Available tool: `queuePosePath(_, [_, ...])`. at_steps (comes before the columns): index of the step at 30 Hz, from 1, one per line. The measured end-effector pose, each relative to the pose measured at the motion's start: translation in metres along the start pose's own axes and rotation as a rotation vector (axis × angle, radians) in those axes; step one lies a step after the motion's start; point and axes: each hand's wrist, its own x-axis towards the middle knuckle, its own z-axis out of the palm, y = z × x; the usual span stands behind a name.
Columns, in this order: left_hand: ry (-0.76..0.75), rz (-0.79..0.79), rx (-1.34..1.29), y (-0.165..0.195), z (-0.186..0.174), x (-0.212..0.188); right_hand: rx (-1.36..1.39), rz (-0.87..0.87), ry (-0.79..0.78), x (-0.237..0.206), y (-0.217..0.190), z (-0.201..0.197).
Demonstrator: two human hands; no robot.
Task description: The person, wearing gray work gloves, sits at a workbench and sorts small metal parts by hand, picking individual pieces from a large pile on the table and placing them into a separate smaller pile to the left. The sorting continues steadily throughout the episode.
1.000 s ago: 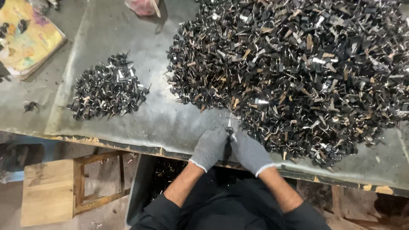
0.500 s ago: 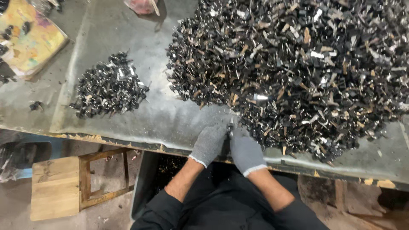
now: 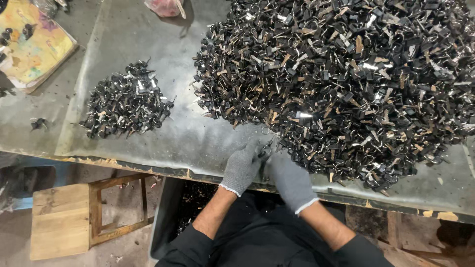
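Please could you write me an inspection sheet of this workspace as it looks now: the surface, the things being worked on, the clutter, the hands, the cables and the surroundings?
Surface: grey metal-covered table, worn and dusty, front edge chipped.
Job's things: large heap of small black and metal parts on the right; small pile of the same parts on the left, apart from the heap.
Clutter: colourful board at the far left; pink bag at the far edge; stray parts near the left edge.
Hands: left hand and right hand in grey gloves, close together at the heap's near edge, working on a small part; the grip itself cannot be made out.
Cables: nothing seen.
Surroundings: wooden stool and dark bin below the table.
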Motion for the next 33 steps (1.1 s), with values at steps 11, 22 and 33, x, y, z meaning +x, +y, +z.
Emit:
queuePosePath(11, [0.181,0.128,-0.031,-0.001,0.003,-0.01,0.324,-0.115,0.004,0.019,0.016,-0.01])
queuePosePath(22, [0.13,0.16,0.243,0.002,0.006,-0.011,-0.071,-0.318,0.255,-0.009,0.013,0.009])
queuePosePath(33, [0.113,0.193,0.331,0.007,0.006,-0.011,-0.01,-0.084,0.03,0.011,0.022,0.009])
